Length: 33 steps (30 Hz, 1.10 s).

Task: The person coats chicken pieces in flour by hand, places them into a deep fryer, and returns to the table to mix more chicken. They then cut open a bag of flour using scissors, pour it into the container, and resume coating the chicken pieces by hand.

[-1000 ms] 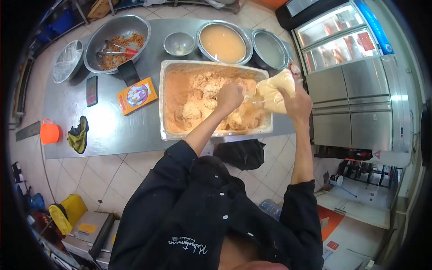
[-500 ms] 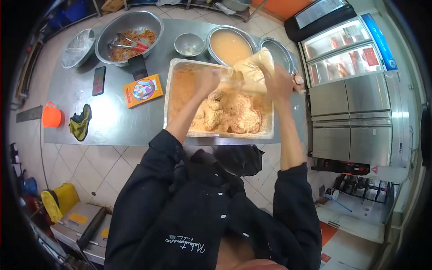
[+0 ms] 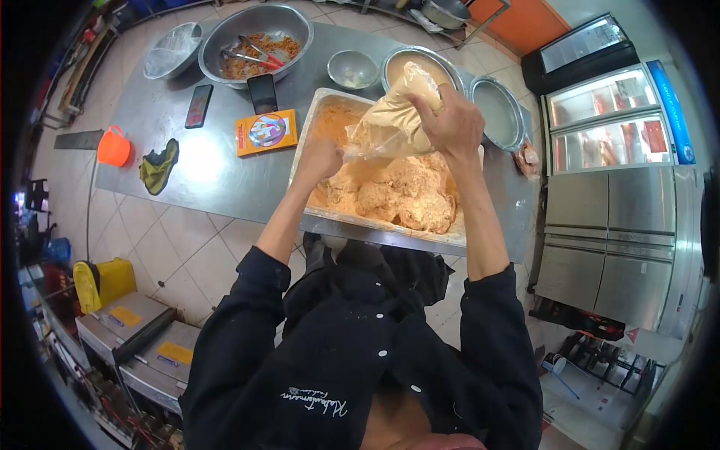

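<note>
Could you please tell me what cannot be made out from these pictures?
Head view: finger positions of the left hand, blurred at the plastic bag.
Head view: most fingertips of the right hand, hidden behind the bag.
Head view: part of the bowl of pale-orange liquid, covered by the bag.
Head view: the floor of the tub, buried under coated pieces and powder.
Head view: small print on the orange box, too small to read.

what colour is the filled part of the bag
Pale yellow; the bag shows best in the head view.
</note>
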Each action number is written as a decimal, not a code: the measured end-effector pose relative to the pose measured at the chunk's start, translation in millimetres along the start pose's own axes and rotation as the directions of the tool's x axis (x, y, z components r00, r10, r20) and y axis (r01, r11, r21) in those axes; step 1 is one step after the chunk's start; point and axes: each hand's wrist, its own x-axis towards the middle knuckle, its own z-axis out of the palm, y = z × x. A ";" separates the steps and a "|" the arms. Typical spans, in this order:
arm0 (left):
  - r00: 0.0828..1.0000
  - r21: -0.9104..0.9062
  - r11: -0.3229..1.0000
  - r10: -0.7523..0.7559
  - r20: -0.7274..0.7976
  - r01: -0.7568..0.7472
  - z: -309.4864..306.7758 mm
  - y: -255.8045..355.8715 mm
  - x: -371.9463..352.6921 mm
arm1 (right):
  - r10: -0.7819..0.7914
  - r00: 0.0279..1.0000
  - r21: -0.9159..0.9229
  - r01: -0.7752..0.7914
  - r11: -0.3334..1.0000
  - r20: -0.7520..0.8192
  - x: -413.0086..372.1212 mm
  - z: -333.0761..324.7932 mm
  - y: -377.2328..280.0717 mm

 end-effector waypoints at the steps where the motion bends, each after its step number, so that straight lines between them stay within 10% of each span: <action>1: 1.000 0.001 1.000 0.024 -0.003 -0.024 3.5 -1.9 -6.5 | -0.009 1.000 0.011 0.009 1.000 0.000 -1.4 -4.1 -0.4; 10: 0.950 -0.319 0.939 -0.026 0.311 0.130 13.0 49.1 -42.2 | 0.211 0.975 0.084 -0.216 0.973 0.065 -45.0 -55.6 14.2; 20: 0.882 -0.429 0.903 0.218 0.417 -0.020 97.4 119.5 -29.0 | 0.375 0.925 0.084 -0.369 0.926 -0.068 -100.2 -99.3 93.9; 33: 0.965 -0.410 0.907 0.184 0.188 -0.093 146.9 147.8 25.3 | 0.293 0.928 0.034 -0.293 0.956 -0.231 -106.0 -72.4 123.0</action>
